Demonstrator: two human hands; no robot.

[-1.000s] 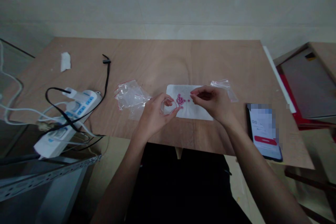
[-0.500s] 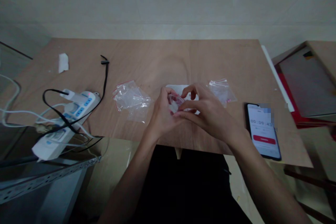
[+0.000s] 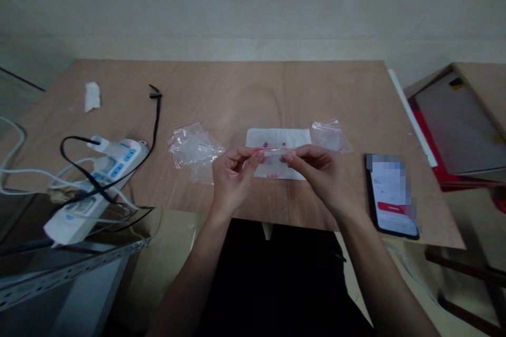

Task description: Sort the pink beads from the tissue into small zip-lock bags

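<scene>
Middle of the clock face, right over the near part of a white rectangular sheet (image 3: 279, 135), is a small clear plastic bag with a red line along its top (image 3: 273, 159). Left hand (image 3: 235, 174) and right hand (image 3: 320, 174) are both pinching it, one at each top corner, thumbs towards me. Pinkish blobs show near its lower edge; can't tell if they're inside or just behind. Small round dark-pink beads (image 3: 283, 144) sit loose on the sheet at 12. Crumpled clear plastic bags (image 3: 195, 145) lie at 9 to 10 on the brown wooden surface (image 3: 221, 89), more clear plastic (image 3: 330, 136) at 2. Can't see whether the top's sealed, so if it's open, a slipped pinch could tip stuff out. Bumping the sheet could send beads rolling too.
</scene>
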